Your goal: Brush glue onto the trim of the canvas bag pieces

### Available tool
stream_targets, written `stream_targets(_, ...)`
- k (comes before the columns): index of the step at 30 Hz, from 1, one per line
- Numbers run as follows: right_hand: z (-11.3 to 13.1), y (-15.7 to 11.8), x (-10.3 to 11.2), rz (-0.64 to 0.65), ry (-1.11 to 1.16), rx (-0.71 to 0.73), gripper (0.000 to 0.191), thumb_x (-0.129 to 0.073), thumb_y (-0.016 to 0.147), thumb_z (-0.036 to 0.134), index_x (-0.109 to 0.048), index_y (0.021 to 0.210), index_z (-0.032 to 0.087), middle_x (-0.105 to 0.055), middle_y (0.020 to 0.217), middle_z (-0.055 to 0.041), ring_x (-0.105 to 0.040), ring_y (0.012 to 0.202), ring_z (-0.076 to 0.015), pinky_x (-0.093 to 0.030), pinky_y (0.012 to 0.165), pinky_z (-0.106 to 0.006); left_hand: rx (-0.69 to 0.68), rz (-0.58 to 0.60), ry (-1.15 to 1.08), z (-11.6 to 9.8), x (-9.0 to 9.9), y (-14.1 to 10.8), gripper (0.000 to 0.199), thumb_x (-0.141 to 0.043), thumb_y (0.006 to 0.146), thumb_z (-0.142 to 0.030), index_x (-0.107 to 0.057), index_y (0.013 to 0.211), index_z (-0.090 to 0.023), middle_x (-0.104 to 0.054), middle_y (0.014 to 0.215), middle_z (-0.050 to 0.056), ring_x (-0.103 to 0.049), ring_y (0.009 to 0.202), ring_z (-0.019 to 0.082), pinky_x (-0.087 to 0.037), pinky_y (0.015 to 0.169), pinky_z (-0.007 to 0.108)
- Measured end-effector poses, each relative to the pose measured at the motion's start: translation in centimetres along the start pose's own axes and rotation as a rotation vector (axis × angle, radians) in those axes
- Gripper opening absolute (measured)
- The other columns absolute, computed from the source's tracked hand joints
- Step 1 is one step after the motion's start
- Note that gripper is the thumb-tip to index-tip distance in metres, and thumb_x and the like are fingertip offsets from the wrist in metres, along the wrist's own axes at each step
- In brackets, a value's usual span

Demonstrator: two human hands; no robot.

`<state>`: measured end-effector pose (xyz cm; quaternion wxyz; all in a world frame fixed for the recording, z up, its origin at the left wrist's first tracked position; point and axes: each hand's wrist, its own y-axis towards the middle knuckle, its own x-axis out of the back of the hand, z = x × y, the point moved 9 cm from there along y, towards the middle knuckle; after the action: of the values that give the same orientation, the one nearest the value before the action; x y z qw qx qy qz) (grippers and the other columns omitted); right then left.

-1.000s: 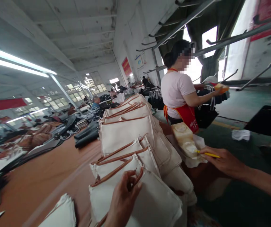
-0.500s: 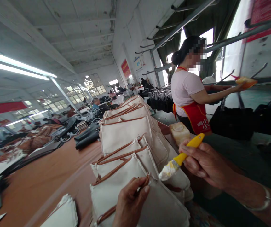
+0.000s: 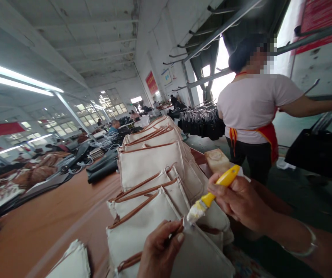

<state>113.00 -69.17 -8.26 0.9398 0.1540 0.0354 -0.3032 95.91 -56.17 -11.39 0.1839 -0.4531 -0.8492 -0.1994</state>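
Brown table (image 3: pixel 67 216) at left; overlapping white pieces (image 3: pixel 151 162), presumably staggered so edges are reachable. Left hand (image 3: pixel 164 245): thumb and fingers pinch the brown trim (image 3: pixel 181 226) on the nearest piece, apparently steadying it. Yellow-handled brush (image 3: pixel 218 189): coated bristles angled down just beside that pinch, contact unclear. Right hand (image 3: pixel 238 200): fingers closed round the handle, likely for control.

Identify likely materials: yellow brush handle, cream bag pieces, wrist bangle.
Brush handle: probably plastic, glossy; smooth, evenly yellow, faint highlight.
Cream bag pieces: leather or synthetic leather, low sheen; smooth faces, soft-looking edges. Can't tell which from here.
Wrist bangle: likely metal, polished; silvery with a bright glint.
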Motion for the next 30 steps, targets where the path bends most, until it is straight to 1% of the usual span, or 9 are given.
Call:
stream_targets(3, -0.1, -0.5, -0.5, 0.047, -0.053, 0.012, 0.033, -0.057, 0.093, 0.051, -0.054, 0.088, 0.019, -0.042, 0.047, 0.0073, -0.034, 0.037, -0.0073, -0.025, 0.036, -0.018, -0.058, 0.003, 0.060, -0.3, -0.3, -0.2, 0.030, -0.062, 0.087, -0.047, -0.071, 0.083, -0.019, -0.058, 0.073, 0.001, -0.055, 0.067, 0.013, -0.044, 0.061, 0.020)
stream_targets(5, 0.2, -0.3, 0.6, -0.037, -0.061, 0.038, 0.032, -0.058, 0.093, 0.050, -0.055, 0.088, 0.019, -0.042, 0.046, 0.0076, -0.034, 0.037, -0.0074, -0.026, 0.036, -0.018, -0.152, -0.015, 0.158, -1.0, -0.3, -0.6, 0.025, -0.059, 0.090, -0.042, -0.071, 0.085, -0.020, -0.058, 0.071, 0.001, -0.055, 0.064, 0.012, -0.043, 0.057, 0.019)
stream_targets(8, 0.9, 0.3, 2.1, -0.109, -0.007, 0.050, 0.030, -0.059, 0.093, 0.048, -0.055, 0.090, 0.019, -0.040, 0.045, 0.0086, -0.031, 0.035, -0.0072, -0.024, 0.035, -0.018, -0.377, -0.043, 0.369, -2.9, -0.7, -1.8, 0.010, -0.061, 0.091, -0.029, -0.067, 0.092, -0.022, -0.063, 0.073, 0.001, -0.060, 0.064, 0.011, -0.044, 0.057, 0.018)
stream_targets(11, 1.2, 0.7, 1.9, -0.032, 0.076, 0.016, 0.027, -0.062, 0.092, 0.044, -0.054, 0.088, 0.019, -0.038, 0.042, 0.0097, -0.028, 0.032, -0.0066, -0.021, 0.034, -0.017, -0.593, -0.038, 0.588, -4.7, -1.9, -3.2, 0.006, -0.064, 0.089, -0.022, -0.062, 0.094, -0.022, -0.066, 0.072, -0.001, -0.063, 0.062, 0.011, -0.045, 0.055, 0.019)
stream_targets(14, 1.0, 0.3, 0.8, 0.070, 0.130, -0.071, 0.025, -0.063, 0.091, 0.042, -0.052, 0.087, 0.019, -0.037, 0.041, 0.0104, -0.024, 0.031, -0.0054, -0.017, 0.032, -0.016, -0.700, -0.047, 0.709, -5.7, -2.9, -4.2, 0.006, -0.064, 0.089, -0.023, -0.059, 0.092, -0.021, -0.066, 0.068, -0.001, -0.062, 0.058, 0.012, -0.045, 0.053, 0.021)
stream_targets(18, 1.1, -0.8, -1.0, 0.283, 0.093, -0.179, 0.027, -0.063, 0.090, 0.043, -0.053, 0.084, 0.019, -0.037, 0.041, 0.0104, -0.024, 0.031, -0.0039, -0.016, 0.031, -0.013, -0.756, -0.054, 0.733, -6.5, -3.5, -4.8, 0.006, -0.061, 0.092, -0.026, -0.057, 0.091, -0.021, -0.065, 0.066, -0.001, -0.061, 0.056, 0.012, -0.045, 0.052, 0.021)
stream_targets(21, 1.8, -1.2, -1.3, 0.419, 0.054, -0.197, 0.026, -0.065, 0.088, 0.042, -0.057, 0.084, 0.018, -0.039, 0.043, 0.0094, -0.027, 0.033, -0.0038, -0.017, 0.032, -0.013, -0.774, -0.075, 0.734, -6.7, -3.4, -4.9, 0.010, -0.060, 0.093, -0.028, -0.056, 0.087, -0.021, -0.063, 0.063, -0.001, -0.060, 0.054, 0.012, -0.044, 0.050, 0.021)
stream_targets(26, 2.7, 0.0, -0.1, 0.264, 0.033, -0.120, 0.026, -0.063, 0.091, 0.042, -0.056, 0.083, 0.018, -0.039, 0.044, 0.0094, -0.026, 0.033, -0.0034, -0.017, 0.033, -0.013, -0.735, -0.070, 0.732, -6.3, -3.4, -4.3, 0.006, -0.060, 0.093, -0.025, -0.056, 0.091, -0.020, -0.063, 0.065, -0.001, -0.060, 0.056, 0.012, -0.043, 0.051, 0.022)
stream_targets(30, 1.3, -0.6, -2.2, 0.402, 0.030, -0.189, 0.027, -0.064, 0.089, 0.044, -0.058, 0.083, 0.018, -0.040, 0.045, 0.0083, -0.027, 0.035, -0.0040, -0.017, 0.033, -0.014, -0.660, -0.072, 0.725, -5.3, -2.9, -4.2, 0.014, -0.062, 0.092, -0.032, -0.053, 0.089, -0.022, -0.064, 0.066, -0.003, -0.061, 0.058, 0.012, -0.043, 0.053, 0.022)
